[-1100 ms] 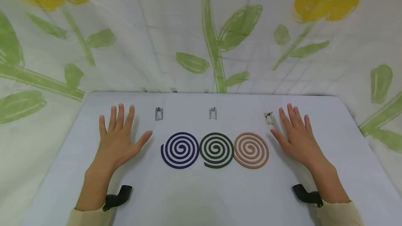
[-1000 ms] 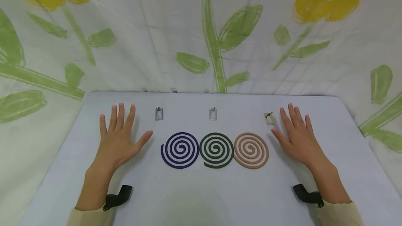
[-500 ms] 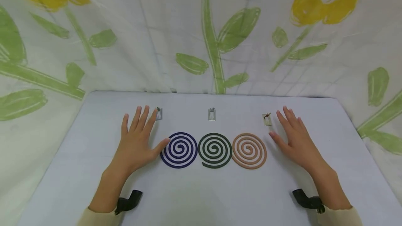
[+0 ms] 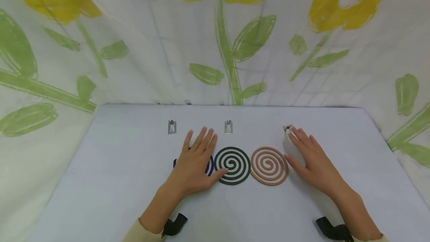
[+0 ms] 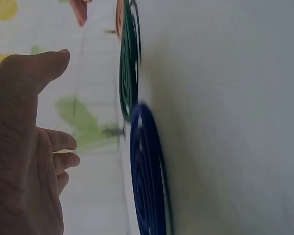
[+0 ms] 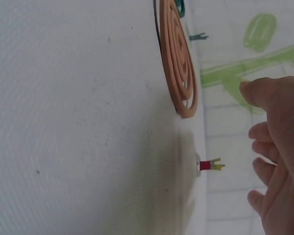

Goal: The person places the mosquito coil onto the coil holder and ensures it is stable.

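Three mosquito coils lie side by side on the table: a blue one (image 4: 211,166), a green one (image 4: 231,164) and an orange one (image 4: 268,165). My left hand (image 4: 193,169) hovers over the blue coil with straight fingers and hides most of it. In the left wrist view that hand is apart from the blue coil (image 5: 148,176), holding nothing. My right hand (image 4: 314,167) hovers right of the orange coil, fingers extended and holding nothing. Its fingertips partly cover a small metal coil stand (image 4: 287,129) in the head view.
Two more small metal stands, the left stand (image 4: 172,132) and the middle stand (image 4: 228,132), lie behind the coils. The white table (image 4: 100,182) ends at a hanging cloth (image 4: 161,66) painted with flowers. Black wrist mounts (image 4: 174,225) extend inward from the wrists.
My left hand has moved right, from bare table at the left to over the blue coil. The right hand has shifted slightly left towards its nearest stand. The head view has tilted a little.
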Available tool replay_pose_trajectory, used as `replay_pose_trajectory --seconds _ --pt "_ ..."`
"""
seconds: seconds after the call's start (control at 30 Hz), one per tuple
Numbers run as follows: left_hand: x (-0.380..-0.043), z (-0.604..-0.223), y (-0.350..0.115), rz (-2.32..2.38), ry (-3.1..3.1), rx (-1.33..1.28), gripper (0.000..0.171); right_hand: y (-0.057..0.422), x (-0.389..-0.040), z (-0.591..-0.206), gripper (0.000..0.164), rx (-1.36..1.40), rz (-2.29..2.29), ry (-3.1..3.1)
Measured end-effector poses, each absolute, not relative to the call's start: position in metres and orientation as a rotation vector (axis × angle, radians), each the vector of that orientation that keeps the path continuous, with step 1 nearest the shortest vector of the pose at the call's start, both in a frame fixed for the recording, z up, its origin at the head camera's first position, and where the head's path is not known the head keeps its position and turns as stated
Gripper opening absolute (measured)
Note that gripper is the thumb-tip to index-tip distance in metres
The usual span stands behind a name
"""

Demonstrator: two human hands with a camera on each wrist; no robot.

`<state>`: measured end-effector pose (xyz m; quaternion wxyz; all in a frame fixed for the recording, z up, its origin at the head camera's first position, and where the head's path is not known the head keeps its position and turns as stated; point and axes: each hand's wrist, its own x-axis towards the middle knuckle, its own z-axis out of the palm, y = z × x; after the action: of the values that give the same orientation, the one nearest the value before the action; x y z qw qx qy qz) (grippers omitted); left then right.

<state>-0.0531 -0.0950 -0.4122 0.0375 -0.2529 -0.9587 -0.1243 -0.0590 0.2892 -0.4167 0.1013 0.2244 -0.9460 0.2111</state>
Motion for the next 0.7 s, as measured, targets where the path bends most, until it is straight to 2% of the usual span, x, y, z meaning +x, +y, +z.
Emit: replay_pose_trajectory --seconds 0.2,0.5,0.7 --pt "-0.057 -0.412 -0.056 -0.403 -2.977 -0.954 0.105 0.289 -0.042 -0.411 0.068 0.604 0.592 -2.929" --pt "-0.062 -0.408 -0.011 -0.275 -3.084 -1.017 0.12 0.287 -0.033 -0.416 0.072 0.614 0.649 -3.031" --pt "-0.063 -0.41 0.005 -0.228 -3.081 -1.055 0.115 0.286 -0.038 -0.423 0.08 0.655 0.626 -3.003"
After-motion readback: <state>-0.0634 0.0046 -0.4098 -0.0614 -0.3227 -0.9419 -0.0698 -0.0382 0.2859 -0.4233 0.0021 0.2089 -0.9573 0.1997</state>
